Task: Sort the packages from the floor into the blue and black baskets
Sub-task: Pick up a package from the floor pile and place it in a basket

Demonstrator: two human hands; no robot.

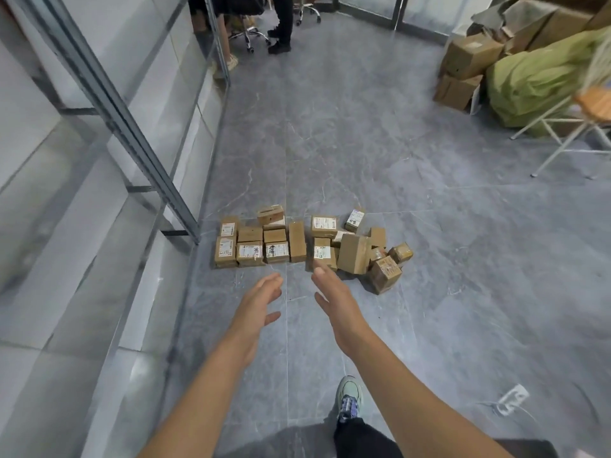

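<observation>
17 or so brown cardboard packages (297, 241) lie on the grey tiled floor (380, 153), straight ahead of us at 12 o'clock. A few are half hidden, so our count is not firm. 8 of them form a tidy block (250, 254) toward 11 o'clock, packed side by side, several with white labels facing up. About 9 more make a loose heap (353, 257) toward 1 o'clock, tilted and leaning on each other.

Both our bare forearms reach forward. Our left hand (259, 300) is spread wide, fingers straight, thumb apart, palm turned toward 3 o'clock. It holds nothing and hangs over bare floor, short of the block. Our right hand (335, 302) is likewise flat and empty, palm facing 9 o'clock, thumb out. Its fingertips (319, 271) overlap the near edge of 1 labelled package (322, 252) at the heap's left side, and we cannot tell whether they touch it. The 2 palms face each other, near but apart.

1 pale green shoe (348, 396) shows at 6 o'clock. 1 glass partition (115, 104) runs along 9 o'clock. At 2 o'clock sit 2 stacked larger cartons (469, 56), 1 green sack (529, 84) and 1 folding chair (593, 105). Far off at 12 o'clock stand 2 office chairs (246, 36) and 1 person's dark legs (284, 18).
</observation>
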